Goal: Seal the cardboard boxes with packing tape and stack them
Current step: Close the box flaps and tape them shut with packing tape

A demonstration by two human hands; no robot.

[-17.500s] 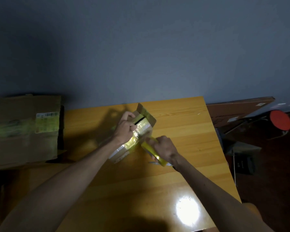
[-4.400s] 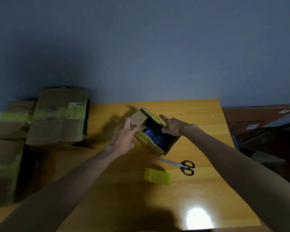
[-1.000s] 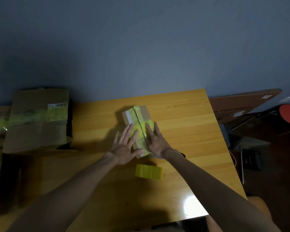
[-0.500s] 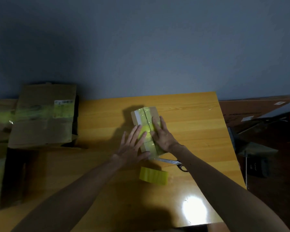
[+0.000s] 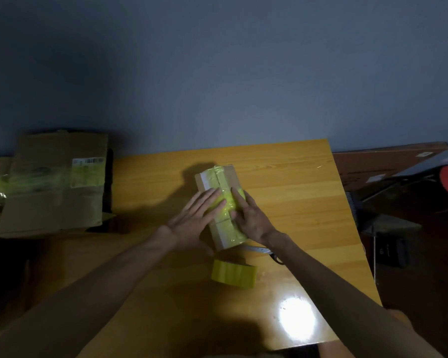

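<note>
Head view: yellow wooden table [image 5: 295, 197], dim light.
Far left: large taped cardboard box [image 5: 55, 184], off the table's left edge.
Left hand [image 5: 194, 215]: fingers straight, pressing flat on the small box's left side.
Small cardboard box [image 5: 219, 178]: mid-table, yellow tape along its top.
Tape roll [image 5: 234, 273]: just in front of the box.
Right hand [image 5: 251, 218]: fingers extended, flat on the tape.
Scissors [image 5: 267, 253]: partly hidden under the right wrist.
</note>
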